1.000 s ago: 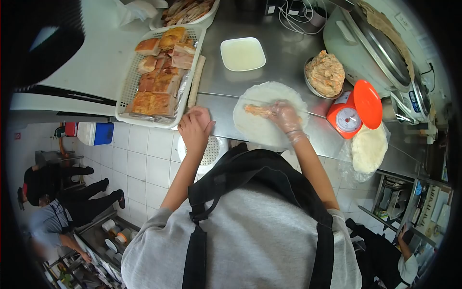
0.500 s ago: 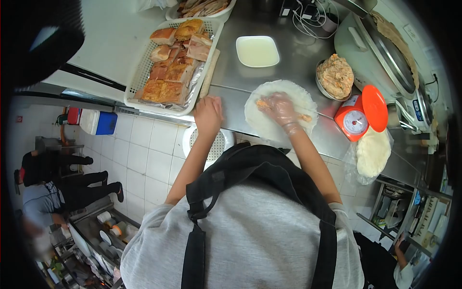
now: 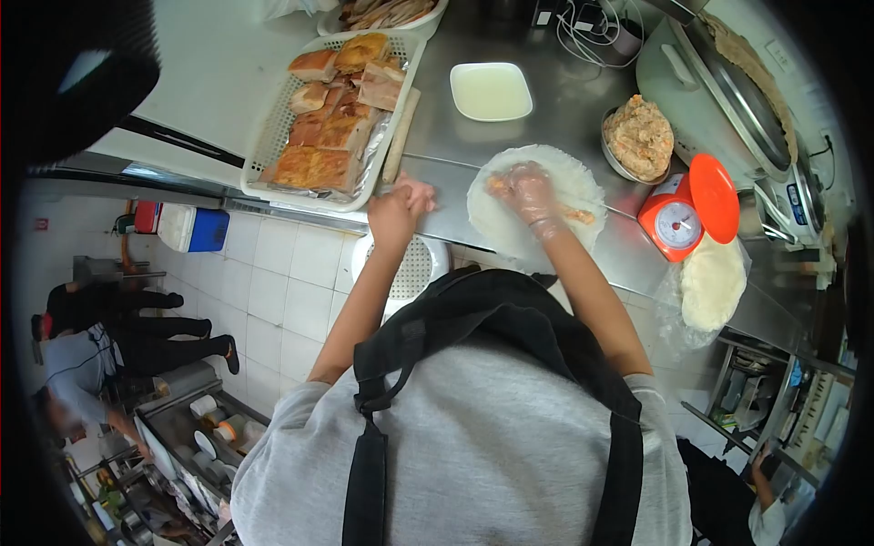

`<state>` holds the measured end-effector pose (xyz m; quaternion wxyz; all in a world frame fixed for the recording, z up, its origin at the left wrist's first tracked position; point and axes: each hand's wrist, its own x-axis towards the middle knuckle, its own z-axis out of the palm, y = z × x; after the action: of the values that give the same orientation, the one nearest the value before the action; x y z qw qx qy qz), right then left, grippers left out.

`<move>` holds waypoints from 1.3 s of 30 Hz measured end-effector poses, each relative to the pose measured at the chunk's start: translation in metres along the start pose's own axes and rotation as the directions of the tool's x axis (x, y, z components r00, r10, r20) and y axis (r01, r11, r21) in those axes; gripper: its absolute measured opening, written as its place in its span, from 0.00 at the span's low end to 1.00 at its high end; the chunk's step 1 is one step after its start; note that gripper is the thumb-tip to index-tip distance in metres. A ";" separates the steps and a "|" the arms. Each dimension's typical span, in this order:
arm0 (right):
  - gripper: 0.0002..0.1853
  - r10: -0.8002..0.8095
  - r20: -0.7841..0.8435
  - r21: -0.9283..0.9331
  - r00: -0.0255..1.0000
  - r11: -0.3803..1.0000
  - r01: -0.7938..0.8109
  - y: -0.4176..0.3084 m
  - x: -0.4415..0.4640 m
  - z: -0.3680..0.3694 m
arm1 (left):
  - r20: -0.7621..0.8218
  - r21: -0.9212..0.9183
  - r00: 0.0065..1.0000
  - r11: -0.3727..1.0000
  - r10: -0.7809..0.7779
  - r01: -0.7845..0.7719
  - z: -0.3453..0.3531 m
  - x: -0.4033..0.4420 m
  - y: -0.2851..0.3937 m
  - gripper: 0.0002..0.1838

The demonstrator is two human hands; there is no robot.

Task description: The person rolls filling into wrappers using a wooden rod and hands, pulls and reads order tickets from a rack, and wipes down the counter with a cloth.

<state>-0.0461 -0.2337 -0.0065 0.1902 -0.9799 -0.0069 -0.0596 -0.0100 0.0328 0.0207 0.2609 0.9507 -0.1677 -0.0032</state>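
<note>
Steel-topped, the counter (image 3: pixel 444 146) is crossed by a seam, and near its front edge a thin, round dough sheet (image 3: pixel 569 168) is laid out flat. Over the sheet the right hand (image 3: pixel 531 193), sheathed in clear plastic, is held with its fingers bent down onto a strip of orange-flecked filling (image 3: pixel 580 217), which is seen to either side of it; whether any filling is gripped is hidden by the hand. Well to the left and apart from the right one, the bare left hand (image 3: pixel 393 214) is placed at the counter's edge with its fingers bent; a pinkish shape (image 3: pixel 418 194) is seen at the fingers, but what it is and whether it is held cannot be made out. More filling is heaped above the rim of a bowl (image 3: pixel 614 159) just beyond the sheet. Beside that bowl a red scale (image 3: pixel 677 225) is set, next to a pale slab of dough (image 3: pixel 714 287) partly wrapped in clear plastic. Farther back, a pale substance is contained in a white square dish (image 3: pixel 492 118). At the left, browned slabs of meat (image 3: pixel 314 168) are piled in a white perforated basket (image 3: pixel 300 197), alongside which a wooden rod (image 3: pixel 401 136) is laid.
</note>
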 end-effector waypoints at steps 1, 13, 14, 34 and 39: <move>0.22 -0.045 -0.053 0.031 0.998 0.998 0.046 0.005 -0.003 -0.002 | 0.041 -0.060 0.996 0.995 -0.079 0.081 -0.012 0.003 0.010 0.11; 0.16 0.197 -0.003 0.488 0.980 0.856 -0.171 0.008 -0.005 -0.006 | -0.207 -0.014 0.962 0.982 0.179 -0.186 0.021 0.001 -0.001 0.09; 0.16 0.218 0.003 0.479 0.976 0.857 -0.193 0.006 -0.005 -0.004 | -0.209 -0.036 0.963 0.983 0.168 -0.179 0.026 0.004 -0.008 0.10; 0.19 0.041 -0.111 0.101 0.993 0.994 -0.030 0.009 -0.020 -0.008 | -0.128 -0.027 0.984 0.992 0.122 -0.127 0.023 0.021 0.010 0.13; 0.16 0.002 -0.193 0.068 0.981 0.998 0.011 -0.021 -0.010 -0.026 | -0.214 0.006 0.960 0.983 0.179 -0.182 0.025 0.014 0.001 0.14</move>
<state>-0.0598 -0.2240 0.0241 0.2235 -0.9624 0.0071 -0.1543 0.0008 0.0147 0.0011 0.2830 0.9245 -0.2246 0.1217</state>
